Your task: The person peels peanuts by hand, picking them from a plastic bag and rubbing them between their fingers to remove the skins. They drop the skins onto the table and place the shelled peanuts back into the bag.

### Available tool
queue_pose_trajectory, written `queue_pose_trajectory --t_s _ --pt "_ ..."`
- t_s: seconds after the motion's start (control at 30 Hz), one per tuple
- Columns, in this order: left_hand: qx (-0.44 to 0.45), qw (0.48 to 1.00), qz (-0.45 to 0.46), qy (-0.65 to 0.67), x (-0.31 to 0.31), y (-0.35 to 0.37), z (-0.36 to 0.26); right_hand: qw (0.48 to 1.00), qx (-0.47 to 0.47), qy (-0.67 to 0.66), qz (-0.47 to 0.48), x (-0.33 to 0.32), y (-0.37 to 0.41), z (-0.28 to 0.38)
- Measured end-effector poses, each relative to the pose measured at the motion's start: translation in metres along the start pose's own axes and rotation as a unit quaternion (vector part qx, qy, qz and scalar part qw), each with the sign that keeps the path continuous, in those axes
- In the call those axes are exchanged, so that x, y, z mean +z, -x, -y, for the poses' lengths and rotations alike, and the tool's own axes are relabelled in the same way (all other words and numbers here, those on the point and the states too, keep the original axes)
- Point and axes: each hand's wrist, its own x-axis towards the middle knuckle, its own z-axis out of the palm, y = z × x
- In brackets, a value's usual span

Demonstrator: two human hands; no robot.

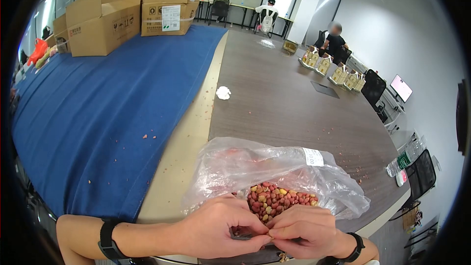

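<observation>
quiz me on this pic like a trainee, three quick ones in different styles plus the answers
1. Multiple choice: what colour is the large cloth?
A green
B blue
C red

2. True or false: the left grip and the right grip are held wide apart, well away from the reddish nuts.

3. Fill in the blank: the white label with print on it sits on the clear plastic ____.

Key
1. B
2. False; they meet right at the near side of the reddish nuts.
3. bag
</observation>
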Motion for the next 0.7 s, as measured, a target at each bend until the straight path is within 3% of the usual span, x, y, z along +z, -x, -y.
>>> queue_pose_trajectory --t_s 0.7 --pt "0.019 1.0 -0.002 0.01 0.0014 0.0017 0.0032 1.0 0.007 -0.02 0.001 0.0001 0.0018 -0.0003"
